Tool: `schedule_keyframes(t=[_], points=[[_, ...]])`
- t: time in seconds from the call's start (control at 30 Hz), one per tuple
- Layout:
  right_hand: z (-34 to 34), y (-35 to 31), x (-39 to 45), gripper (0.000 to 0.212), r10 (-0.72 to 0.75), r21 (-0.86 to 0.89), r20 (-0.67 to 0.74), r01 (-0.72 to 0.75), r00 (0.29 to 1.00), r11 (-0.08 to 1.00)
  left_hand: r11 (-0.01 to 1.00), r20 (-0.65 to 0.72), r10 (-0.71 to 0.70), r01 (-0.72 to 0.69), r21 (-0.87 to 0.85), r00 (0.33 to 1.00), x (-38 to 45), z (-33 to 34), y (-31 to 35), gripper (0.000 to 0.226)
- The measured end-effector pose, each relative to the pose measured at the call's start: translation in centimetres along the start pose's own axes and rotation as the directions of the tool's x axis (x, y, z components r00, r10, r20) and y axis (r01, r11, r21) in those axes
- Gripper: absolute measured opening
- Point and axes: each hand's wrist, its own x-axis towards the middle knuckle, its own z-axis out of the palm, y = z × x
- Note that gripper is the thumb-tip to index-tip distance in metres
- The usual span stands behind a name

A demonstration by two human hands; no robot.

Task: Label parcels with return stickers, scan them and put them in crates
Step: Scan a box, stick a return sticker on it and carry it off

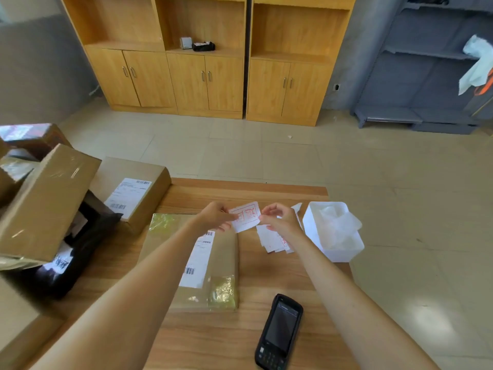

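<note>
Head view: we are pinching the return sticker (245, 216) between both hands (213, 216), left hand (213, 216) and right hand (280, 218), directly above the parcel (221, 263), which is lying lengthwise toward us, nearer our left.

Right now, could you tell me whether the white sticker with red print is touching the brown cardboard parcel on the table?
Apart. The head view shows both hands pinching the sticker in the air above the far end of the parcel.
</note>
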Motion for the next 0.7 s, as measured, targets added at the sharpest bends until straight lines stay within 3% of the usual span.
schedule_keyframes(t=[0.1,0.4,0.63,0.7], points=[[1.4,-0.2,-0.3,0.019,0.008,-0.019,0.073,-0.007,0.997,1.000,0.999,0.063,0.011,-0.013,0.033,0.998,-1.3,-1.4,-1.1,0.012],[4.4,-0.5,-1.3,0.026,0.033,-0.010,0.122,-0.032,0.992,0.999,0.997,0.037,-0.067,0.068,-0.021,0.997,-3.4,-3.6,-4.0,0.015],[5.7,-1.4,-1.4,0.024,-0.044,-0.095,0.144,0.058,0.989,0.994,0.985,-0.053,-0.150,0.153,0.074,0.987,-3.6,-3.0,-4.0,0.073],[5.5,-1.5,-1.4,0.024,-0.066,-0.177,0.175,0.097,0.982,0.979,0.983,-0.058,-0.130,0.137,0.126,0.990,-3.7,-3.3,-4.1,0.078]])
